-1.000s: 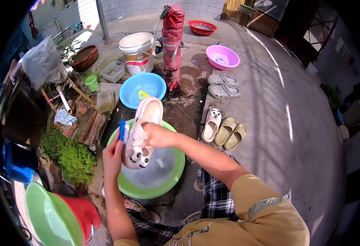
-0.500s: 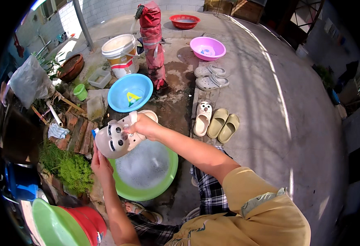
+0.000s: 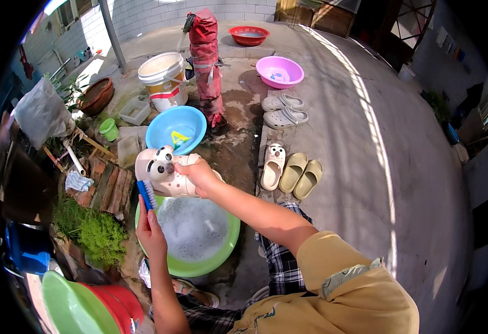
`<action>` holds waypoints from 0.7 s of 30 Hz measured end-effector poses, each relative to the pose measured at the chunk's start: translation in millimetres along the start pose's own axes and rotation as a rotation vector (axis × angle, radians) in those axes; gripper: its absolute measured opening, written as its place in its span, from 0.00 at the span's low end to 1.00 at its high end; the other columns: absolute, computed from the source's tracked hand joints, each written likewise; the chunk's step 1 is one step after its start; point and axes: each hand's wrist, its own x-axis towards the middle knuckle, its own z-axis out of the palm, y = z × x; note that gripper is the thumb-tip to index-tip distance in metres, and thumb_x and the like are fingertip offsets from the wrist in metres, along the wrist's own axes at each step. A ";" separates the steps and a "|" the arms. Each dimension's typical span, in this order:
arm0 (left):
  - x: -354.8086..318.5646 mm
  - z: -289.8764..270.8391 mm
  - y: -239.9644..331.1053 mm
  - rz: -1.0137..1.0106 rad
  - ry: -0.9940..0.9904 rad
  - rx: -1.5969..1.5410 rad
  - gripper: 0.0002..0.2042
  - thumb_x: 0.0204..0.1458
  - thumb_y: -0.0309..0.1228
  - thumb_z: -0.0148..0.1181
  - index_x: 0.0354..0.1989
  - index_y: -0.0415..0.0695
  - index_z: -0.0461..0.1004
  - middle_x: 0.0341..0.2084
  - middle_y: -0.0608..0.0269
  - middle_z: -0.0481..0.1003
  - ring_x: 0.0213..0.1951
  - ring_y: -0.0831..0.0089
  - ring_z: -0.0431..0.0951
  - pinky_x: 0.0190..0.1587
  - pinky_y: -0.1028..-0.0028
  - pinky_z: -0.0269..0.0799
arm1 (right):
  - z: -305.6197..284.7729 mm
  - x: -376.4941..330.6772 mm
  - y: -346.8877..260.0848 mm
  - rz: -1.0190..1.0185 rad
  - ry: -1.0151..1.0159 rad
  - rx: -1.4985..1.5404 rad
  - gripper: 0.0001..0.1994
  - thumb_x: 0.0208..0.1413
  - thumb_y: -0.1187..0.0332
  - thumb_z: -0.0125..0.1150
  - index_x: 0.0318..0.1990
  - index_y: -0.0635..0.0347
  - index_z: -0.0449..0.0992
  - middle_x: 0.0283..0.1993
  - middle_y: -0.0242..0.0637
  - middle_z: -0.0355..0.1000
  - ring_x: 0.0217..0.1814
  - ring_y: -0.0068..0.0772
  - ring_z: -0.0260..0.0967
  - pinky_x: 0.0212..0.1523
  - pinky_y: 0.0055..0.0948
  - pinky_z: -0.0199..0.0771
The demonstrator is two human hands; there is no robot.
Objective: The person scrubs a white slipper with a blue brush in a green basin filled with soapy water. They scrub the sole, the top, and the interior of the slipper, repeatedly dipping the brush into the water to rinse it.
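My right hand (image 3: 200, 177) grips a pale pink clog (image 3: 156, 173) with a cartoon face of black eyes, brows and a nose on its toe. The clog is held above the green basin (image 3: 234, 234), whose soapy water (image 3: 192, 225) is covered with foam. In my left hand (image 3: 151, 231) is a blue scrub brush (image 3: 145, 193) with white bristles. The brush is just below the clog's toe, its bristles facing right. Part of the clog's heel is hidden behind my right hand.
Beyond the clog sits a blue basin (image 3: 157, 125) with a yellow-green piece inside. A red-wrapped standpipe (image 3: 204, 61) and a white bucket (image 3: 163, 72) stand behind. To the right are a matching clog (image 3: 273, 167), olive slides (image 3: 302, 175), grey clogs (image 3: 285, 114) and a pink basin (image 3: 294, 69).
The clog has turned, its toe now higher and its side facing me. My left hand has moved slightly right and lower, and the brush, mostly hidden before, now shows fully.
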 end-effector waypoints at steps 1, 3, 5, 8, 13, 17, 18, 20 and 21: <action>0.7 -3.1 5.5 -0.024 -0.006 0.022 0.19 0.58 0.27 0.42 0.59 0.42 0.59 0.25 0.76 0.65 0.21 0.90 0.55 0.22 0.86 0.50 | -0.7 -4.1 2.8 0.001 -0.003 -0.027 0.10 0.50 0.77 0.54 0.42 0.67 0.72 0.40 0.39 0.72 0.39 0.32 0.71 0.40 0.33 0.73; 9.8 -10.5 3.6 -0.073 0.031 -0.030 0.20 0.58 0.28 0.42 0.60 0.42 0.58 0.33 0.70 0.70 0.25 0.87 0.62 0.27 0.86 0.58 | -3.5 -8.2 2.9 0.004 -0.063 -0.228 0.08 0.48 0.78 0.56 0.38 0.67 0.73 0.36 0.39 0.72 0.38 0.29 0.70 0.37 0.30 0.72; 17.6 -22.4 -4.6 -0.092 0.079 -0.098 0.20 0.58 0.28 0.43 0.60 0.42 0.57 0.32 0.70 0.69 0.25 0.88 0.60 0.26 0.86 0.57 | 1.8 -14.3 4.8 -0.028 -0.134 -0.639 0.07 0.47 0.79 0.57 0.36 0.67 0.73 0.35 0.38 0.73 0.37 0.27 0.70 0.36 0.28 0.71; 9.1 -20.4 5.4 -0.162 0.012 -0.104 0.20 0.58 0.28 0.43 0.60 0.42 0.57 0.26 0.75 0.67 0.20 0.90 0.54 0.22 0.86 0.52 | -1.7 -4.6 -4.4 -0.118 -0.043 -0.482 0.07 0.46 0.80 0.57 0.35 0.67 0.73 0.33 0.37 0.73 0.33 0.27 0.70 0.34 0.27 0.71; 3.1 -8.5 13.3 -0.184 0.075 -0.099 0.19 0.58 0.29 0.44 0.58 0.42 0.61 0.22 0.81 0.62 0.20 0.91 0.50 0.21 0.87 0.46 | 9.0 1.1 -8.7 -0.048 -0.043 -0.353 0.12 0.47 0.79 0.57 0.41 0.67 0.72 0.36 0.36 0.73 0.35 0.27 0.72 0.35 0.28 0.72; 15.5 -26.9 7.5 -0.182 0.071 -0.134 0.19 0.58 0.31 0.46 0.58 0.43 0.60 0.20 0.80 0.60 0.21 0.89 0.51 0.22 0.86 0.48 | 4.9 -12.3 -9.9 0.100 -0.149 -0.544 0.09 0.47 0.78 0.57 0.38 0.68 0.74 0.35 0.39 0.74 0.33 0.26 0.72 0.34 0.27 0.72; 10.2 -28.8 8.4 -0.210 0.026 -0.097 0.19 0.58 0.31 0.46 0.58 0.44 0.61 0.20 0.79 0.60 0.21 0.89 0.51 0.23 0.86 0.49 | 0.7 -7.1 -16.1 0.097 -0.144 -0.573 0.10 0.48 0.78 0.56 0.39 0.68 0.73 0.35 0.39 0.74 0.34 0.27 0.72 0.35 0.27 0.72; 0.0 -16.6 15.6 -0.204 -0.054 -0.055 0.19 0.57 0.32 0.47 0.58 0.45 0.61 0.20 0.79 0.59 0.22 0.88 0.53 0.24 0.86 0.50 | -1.5 -2.2 -37.8 0.080 -0.080 -0.457 0.12 0.48 0.78 0.56 0.42 0.68 0.72 0.38 0.40 0.73 0.36 0.28 0.72 0.37 0.28 0.72; -5.5 -12.9 21.8 -0.181 -0.080 -0.030 0.19 0.57 0.32 0.47 0.58 0.45 0.61 0.20 0.79 0.59 0.22 0.88 0.53 0.24 0.85 0.51 | -2.4 1.1 -40.1 0.039 -0.052 -0.374 0.12 0.48 0.78 0.56 0.43 0.68 0.71 0.39 0.40 0.73 0.37 0.28 0.72 0.37 0.28 0.72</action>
